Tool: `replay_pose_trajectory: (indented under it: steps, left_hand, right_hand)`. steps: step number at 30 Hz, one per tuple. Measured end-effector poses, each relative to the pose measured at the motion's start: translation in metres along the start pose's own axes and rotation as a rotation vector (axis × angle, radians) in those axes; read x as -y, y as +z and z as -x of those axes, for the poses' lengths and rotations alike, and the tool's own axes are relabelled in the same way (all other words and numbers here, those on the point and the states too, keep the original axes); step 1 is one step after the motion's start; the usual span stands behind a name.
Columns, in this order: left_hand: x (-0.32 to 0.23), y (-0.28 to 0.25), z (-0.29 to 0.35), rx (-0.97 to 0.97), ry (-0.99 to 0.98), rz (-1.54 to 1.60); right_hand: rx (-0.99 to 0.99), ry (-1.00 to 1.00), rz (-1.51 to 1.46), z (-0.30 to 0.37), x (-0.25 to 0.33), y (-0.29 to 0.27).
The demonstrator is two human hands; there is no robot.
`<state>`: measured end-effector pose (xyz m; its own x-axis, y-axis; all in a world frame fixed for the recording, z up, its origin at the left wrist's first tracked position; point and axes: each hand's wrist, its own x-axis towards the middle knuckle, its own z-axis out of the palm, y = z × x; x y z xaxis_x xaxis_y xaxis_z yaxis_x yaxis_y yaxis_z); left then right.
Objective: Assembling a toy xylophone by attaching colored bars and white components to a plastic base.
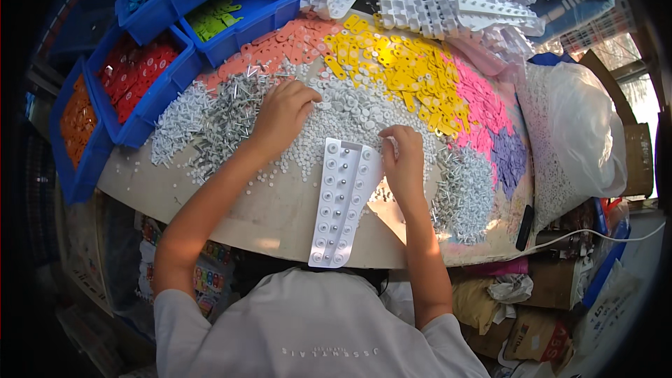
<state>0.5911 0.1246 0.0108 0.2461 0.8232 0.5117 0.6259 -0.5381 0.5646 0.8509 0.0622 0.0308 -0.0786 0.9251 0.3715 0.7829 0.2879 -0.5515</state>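
My left hand [285, 113] rests at the heap of silvery metal pins [234, 115], fingers curled down where pins meet small white plastic discs [360, 106]. Whatever its fingertips grip is too small to make out. My right hand [402, 161] hovers at the near edge of the discs, thumb and fingers drawn together; any piece between them is hidden. Between my hands a long white plastic tray [354, 168] lies near the table's front edge, its narrower end toward me. Round white pieces sit in rows along both its sides, with a line of metal pins down the middle.
Flat plastic tabs lie in salmon [280, 43], yellow [406, 63], pink [483, 101] and purple [509, 154] heaps. More small white pegs [472, 192] are at right. Blue bins [143, 108] stand at left, stacked white trays [420, 0] at the back, a plastic bag [584, 126] at right.
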Motion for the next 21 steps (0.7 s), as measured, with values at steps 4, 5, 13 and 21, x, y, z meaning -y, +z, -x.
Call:
replay_pose_trajectory:
  steps: [4, 5, 13, 21]
  left_hand:
    - [0.004, 0.01, -0.01, 0.036, 0.053, -0.043]
    - [0.004, 0.012, -0.012, 0.037, 0.054, -0.042]
    - [0.006, 0.019, -0.013, 0.062, 0.085, -0.097]
    - [0.002, 0.009, -0.006, 0.086, -0.039, -0.038]
  right_hand:
    - [-0.005, -0.035, 0.019, -0.02, 0.004, 0.01]
    - [0.029, -0.037, 0.031, -0.024, 0.004, 0.013]
    - [0.088, -0.013, 0.068, -0.029, 0.005, 0.022]
    - [0.074, 0.067, -0.11, -0.011, 0.018, -0.004]
